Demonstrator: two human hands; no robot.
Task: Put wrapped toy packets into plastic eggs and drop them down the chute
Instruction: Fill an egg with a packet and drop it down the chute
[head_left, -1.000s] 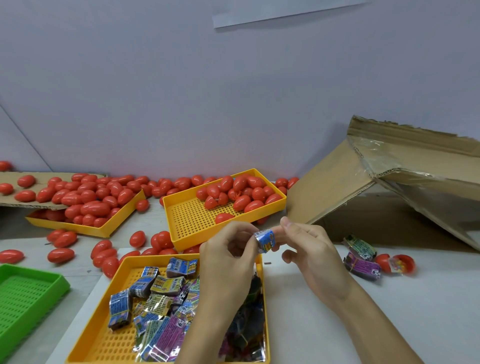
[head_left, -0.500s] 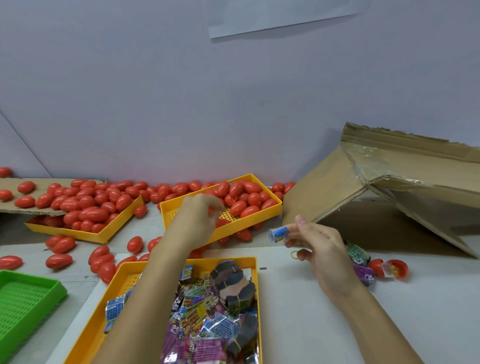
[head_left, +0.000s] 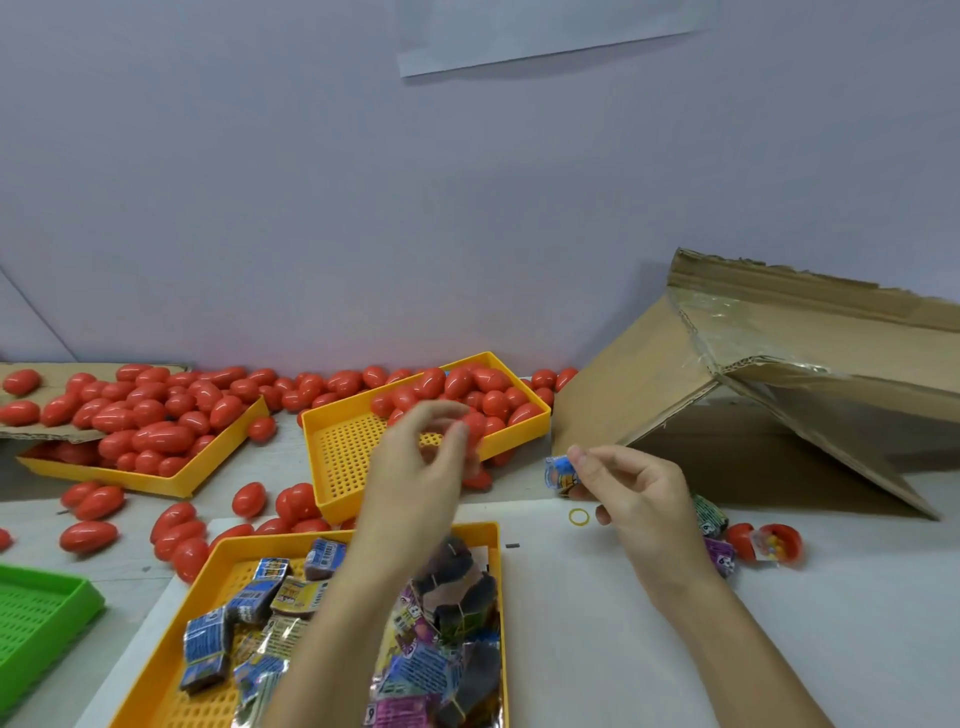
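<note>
Right hand (head_left: 631, 496) pinching a small blue packet (head_left: 560, 474), out at 9 o'clock from the fingertips.
Left hand (head_left: 423, 457) blurry over the yellow tray (head_left: 332, 457) of red eggs (head_left: 483, 395) at 12 o'clock, fingers loosely curled, maybe holding nothing.

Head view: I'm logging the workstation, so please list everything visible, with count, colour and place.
plastic eggs: many, red, in two far trays and loose on the table
egg trays: two, yellow, far centre and far left
packet tray: one, yellow, near centre, holds wrapped toy packets
green tray: one, near left
cardboard chute: one, brown, right
rubber band: one, yellow, on the table
open egg: one, red, right
left hand: over the centre egg tray, blurred
right hand: pinches a blue packet
</note>
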